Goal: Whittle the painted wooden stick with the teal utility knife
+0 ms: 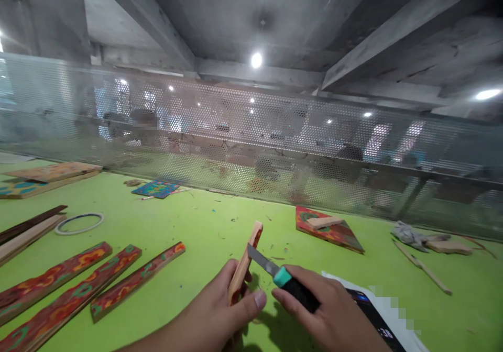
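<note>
My left hand [230, 307] is closed around a short wooden strip [244, 263], which tilts up and away from me. Its near face is bare wood, and reddish paint shows along one edge near the top. In my right hand [318, 302] is a utility knife [291, 284] with a black and teal handle. The knife's blade points up and left, and its tip meets or nearly meets the strip's upper part; exact contact cannot be made out. Small shavings [281, 250] lie on the green table [204, 299] beyond the hands.
Painted wooden strips [78, 294] lie at left, near a tape ring [79, 223]. A red painted board [328, 231] carries a wood piece. A phone [373, 315] rests on paper by my right hand. A stick [422, 265] and crumpled cloth [409, 235] sit right. A perforated screen [251, 147] edges the table.
</note>
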Tool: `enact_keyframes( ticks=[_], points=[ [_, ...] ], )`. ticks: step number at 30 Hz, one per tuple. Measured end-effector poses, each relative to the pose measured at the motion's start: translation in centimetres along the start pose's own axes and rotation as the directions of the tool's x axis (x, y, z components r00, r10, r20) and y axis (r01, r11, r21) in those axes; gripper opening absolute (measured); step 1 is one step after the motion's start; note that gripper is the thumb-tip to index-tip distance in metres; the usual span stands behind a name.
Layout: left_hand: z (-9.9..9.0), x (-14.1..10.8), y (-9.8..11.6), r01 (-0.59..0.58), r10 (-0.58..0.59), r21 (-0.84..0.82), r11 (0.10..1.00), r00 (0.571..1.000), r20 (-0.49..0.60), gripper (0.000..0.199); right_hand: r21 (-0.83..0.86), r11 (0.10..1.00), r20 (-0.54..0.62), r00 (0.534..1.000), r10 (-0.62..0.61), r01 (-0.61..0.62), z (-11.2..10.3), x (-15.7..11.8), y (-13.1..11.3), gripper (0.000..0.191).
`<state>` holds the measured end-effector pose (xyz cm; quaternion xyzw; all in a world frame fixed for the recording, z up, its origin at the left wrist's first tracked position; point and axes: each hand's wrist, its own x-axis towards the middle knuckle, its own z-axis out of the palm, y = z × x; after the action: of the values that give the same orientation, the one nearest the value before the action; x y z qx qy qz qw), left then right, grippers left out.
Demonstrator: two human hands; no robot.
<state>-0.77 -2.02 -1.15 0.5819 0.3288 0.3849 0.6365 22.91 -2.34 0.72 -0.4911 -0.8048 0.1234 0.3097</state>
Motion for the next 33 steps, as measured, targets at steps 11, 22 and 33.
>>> enact_keyframes(
  ticks=[11,22,33],
  points=[
    [-0.2,0.5,-1.9,-0.089,0.093,-0.071,0.993,0.994,0.055,0.065,0.118,0.990,0.216,0.971,-0.104,0.079,0.8,0.0,-0.8,0.026],
    [0.3,0.4,-2.0,-0.062,0.070,-0.123,0.990,0.996,0.062,0.083,0.080,0.992,0.185,0.976,-0.112,0.098,2.0,-0.7,-0.6,0.024],
    [0.9,0.5,-1.4,-0.071,0.066,-0.035,0.997,0.989,-0.133,0.073,-0.059,0.993,0.110,0.990,-0.093,0.100,2.3,-0.9,-0.5,0.016]
  ],
)
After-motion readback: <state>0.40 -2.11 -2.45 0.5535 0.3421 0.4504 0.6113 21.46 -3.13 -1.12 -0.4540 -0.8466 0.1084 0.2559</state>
